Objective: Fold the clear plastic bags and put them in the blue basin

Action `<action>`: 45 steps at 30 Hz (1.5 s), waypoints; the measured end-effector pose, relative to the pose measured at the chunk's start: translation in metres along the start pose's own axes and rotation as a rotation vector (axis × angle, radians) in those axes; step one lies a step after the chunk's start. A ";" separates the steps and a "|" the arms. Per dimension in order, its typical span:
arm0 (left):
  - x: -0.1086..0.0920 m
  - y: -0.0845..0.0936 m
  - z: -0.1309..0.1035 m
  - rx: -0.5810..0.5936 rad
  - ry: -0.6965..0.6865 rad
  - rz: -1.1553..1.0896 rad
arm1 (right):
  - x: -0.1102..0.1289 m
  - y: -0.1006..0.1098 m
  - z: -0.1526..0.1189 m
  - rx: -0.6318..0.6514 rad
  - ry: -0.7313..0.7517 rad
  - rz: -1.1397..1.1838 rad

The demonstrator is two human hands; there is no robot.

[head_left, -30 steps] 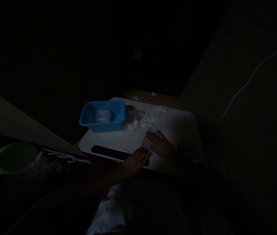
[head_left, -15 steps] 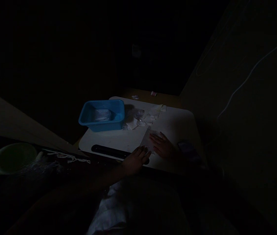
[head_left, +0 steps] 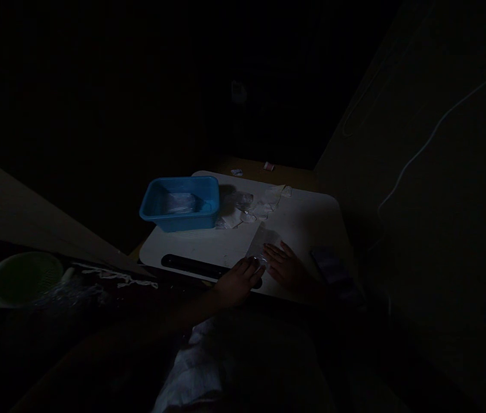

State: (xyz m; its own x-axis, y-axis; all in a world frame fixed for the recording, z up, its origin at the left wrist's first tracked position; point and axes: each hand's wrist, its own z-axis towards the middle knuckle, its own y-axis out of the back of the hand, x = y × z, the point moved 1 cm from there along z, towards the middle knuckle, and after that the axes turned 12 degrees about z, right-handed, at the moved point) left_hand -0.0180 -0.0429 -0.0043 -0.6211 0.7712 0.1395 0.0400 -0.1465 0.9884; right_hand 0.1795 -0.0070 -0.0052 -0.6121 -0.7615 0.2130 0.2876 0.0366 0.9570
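A clear plastic bag (head_left: 263, 236) lies flat on the white table (head_left: 312, 221) near its front edge. My left hand (head_left: 238, 281) rests at the bag's lower left corner, fingers spread, beside the black slot in the tabletop. On the bag's right side lies my right hand (head_left: 283, 265), palm down with fingers stretched out. Crumpled clear plastic and pale strips (head_left: 234, 217) are spread behind the bag. The light is dim, and the bag's lower part is partly hidden by my hands.
At the table's left stands a blue basin (head_left: 176, 222) with a plastic-wrapped bundle (head_left: 180, 202) inside. A dark flat object (head_left: 329, 265) lies at the right edge. A green basket (head_left: 26, 279) is at lower left. A white cord (head_left: 423, 148) hangs along the right wall.
My right hand has slid a little down and nearer to me over the bag, uncovering more of its upper part. My left hand has stayed almost in place.
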 end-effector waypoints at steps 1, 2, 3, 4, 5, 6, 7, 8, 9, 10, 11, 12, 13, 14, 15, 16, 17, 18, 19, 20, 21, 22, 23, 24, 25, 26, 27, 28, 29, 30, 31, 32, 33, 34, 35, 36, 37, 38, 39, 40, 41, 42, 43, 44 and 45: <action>0.000 0.000 0.000 0.002 0.001 0.001 | 0.004 -0.001 -0.001 0.008 0.015 0.008; 0.000 0.000 0.000 0.004 0.000 0.003 | 0.007 -0.001 -0.001 0.012 0.022 0.014; 0.000 0.001 0.000 0.004 -0.002 0.007 | 0.009 -0.001 -0.002 0.012 0.024 0.018; 0.000 0.001 0.000 0.004 -0.006 0.011 | 0.011 0.000 -0.001 0.011 0.023 0.021; 0.000 0.001 0.000 0.004 -0.011 0.013 | 0.011 0.000 -0.001 0.007 0.020 0.022; 0.000 0.001 0.000 0.002 -0.013 0.014 | 0.012 0.001 -0.001 0.004 0.017 0.021; 0.000 0.001 0.001 0.000 -0.014 0.014 | 0.012 0.001 -0.001 0.002 0.017 0.019; 0.000 0.001 0.001 -0.003 -0.014 0.012 | 0.012 0.001 -0.001 0.001 0.019 0.017; 0.000 0.000 0.001 -0.005 -0.012 0.011 | 0.011 0.001 -0.001 0.002 0.021 0.016; 0.000 0.000 0.000 -0.009 -0.009 0.010 | 0.011 0.001 -0.001 -0.001 0.021 0.016; 0.001 -0.001 0.000 -0.013 -0.005 0.010 | 0.010 0.000 -0.001 -0.004 0.019 0.015; 0.001 -0.002 0.000 -0.016 -0.002 0.011 | 0.008 0.000 0.000 -0.008 0.016 0.014; 0.001 -0.002 0.000 -0.016 0.000 0.012 | 0.006 0.000 0.000 -0.011 0.009 0.011; 0.001 -0.003 0.000 -0.016 0.001 0.013 | 0.002 0.001 0.001 -0.012 -0.001 0.005; 0.001 -0.003 -0.001 -0.014 0.001 0.012 | -0.002 0.002 0.002 -0.014 -0.016 -0.004; 0.001 -0.003 -0.001 -0.011 0.001 0.011 | -0.007 0.003 0.004 -0.016 -0.037 -0.016; 0.001 -0.002 -0.001 -0.007 0.003 0.009 | -0.012 0.005 0.005 -0.018 -0.062 -0.030; 0.002 -0.002 -0.001 -0.003 0.004 0.007 | -0.017 0.007 0.007 -0.023 -0.091 -0.044; 0.002 -0.002 -0.001 0.000 0.006 0.007 | -0.022 0.008 0.009 -0.033 -0.122 -0.059; 0.002 -0.002 -0.001 0.003 0.007 0.008 | -0.025 0.010 0.010 -0.047 -0.151 -0.073; 0.002 -0.001 -0.001 0.005 0.007 0.010 | -0.026 0.010 0.010 -0.057 -0.169 -0.083; 0.002 -0.001 0.000 0.005 0.006 0.013 | -0.025 0.010 0.010 -0.061 -0.172 -0.089; 0.002 -0.001 0.000 0.004 0.004 0.015 | -0.023 0.009 0.009 -0.058 -0.159 -0.089; 0.001 -0.001 0.000 0.002 0.002 0.017 | -0.020 0.008 0.008 -0.046 -0.129 -0.082; 0.001 -0.001 0.000 -0.001 0.001 0.018 | -0.016 0.007 0.006 -0.027 -0.091 -0.071; 0.001 -0.001 0.000 -0.003 0.000 0.019 | -0.012 0.005 0.005 -0.007 -0.056 -0.058; 0.001 -0.002 0.000 -0.004 -0.001 0.019 | -0.010 0.003 0.003 0.006 -0.035 -0.046; 0.001 -0.002 0.000 -0.004 -0.002 0.019 | -0.008 0.003 0.002 0.011 -0.029 -0.039; 0.001 -0.003 0.000 -0.005 -0.002 0.020 | -0.008 0.002 0.002 0.010 -0.033 -0.036; 0.001 -0.003 0.000 -0.006 -0.001 0.021 | -0.010 0.002 0.001 0.005 -0.045 -0.038; 0.001 -0.003 -0.001 -0.008 0.001 0.022 | -0.012 0.002 0.002 -0.003 -0.056 -0.042; 0.001 -0.004 -0.001 -0.011 0.003 0.024 | -0.014 0.003 0.002 -0.009 -0.065 -0.047; 0.001 -0.004 -0.001 -0.014 0.004 0.025 | -0.016 0.004 0.002 -0.011 -0.070 -0.051; 0.001 -0.004 0.000 -0.016 0.004 0.025 | -0.017 0.004 0.003 -0.013 -0.073 -0.054; 0.001 -0.004 0.000 -0.016 0.000 0.024 | -0.016 0.005 0.003 -0.014 -0.074 -0.054; 0.001 -0.004 0.000 -0.015 -0.004 0.022 | -0.015 0.006 0.003 -0.014 -0.072 -0.054; 0.001 -0.004 0.000 -0.013 -0.006 0.022 | -0.013 0.006 0.003 -0.012 -0.068 -0.053; 0.001 -0.004 0.000 -0.011 -0.007 0.022 | -0.010 0.007 0.002 -0.009 -0.059 -0.051; 0.001 -0.004 0.000 -0.009 -0.006 0.023 | -0.007 0.007 0.002 -0.004 -0.046 -0.047; 0.001 -0.004 0.000 -0.008 -0.005 0.025 | -0.005 0.007 0.002 0.004 -0.034 -0.042; 0.001 -0.004 0.000 -0.008 -0.004 0.027 | -0.004 0.007 0.002 0.013 -0.024 -0.036; 0.001 -0.004 -0.001 -0.008 -0.005 0.028 | -0.004 0.007 0.002 0.019 -0.022 -0.031; 0.001 -0.004 -0.001 -0.007 -0.007 0.028 | -0.006 0.007 0.003 0.021 -0.033 -0.030; 0.001 -0.004 -0.001 -0.006 -0.006 0.026 | -0.009 0.008 0.003 0.018 -0.055 -0.034; 0.001 -0.004 -0.001 -0.006 -0.004 0.025 | -0.013 0.009 0.004 0.013 -0.086 -0.042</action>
State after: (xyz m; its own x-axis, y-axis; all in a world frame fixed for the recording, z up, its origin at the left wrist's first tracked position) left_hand -0.0201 -0.0420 -0.0081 -0.6167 0.7699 0.1641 0.0505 -0.1694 0.9843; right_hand 0.1877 0.0061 0.0017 -0.6844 -0.7045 0.1880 0.2507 0.0147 0.9679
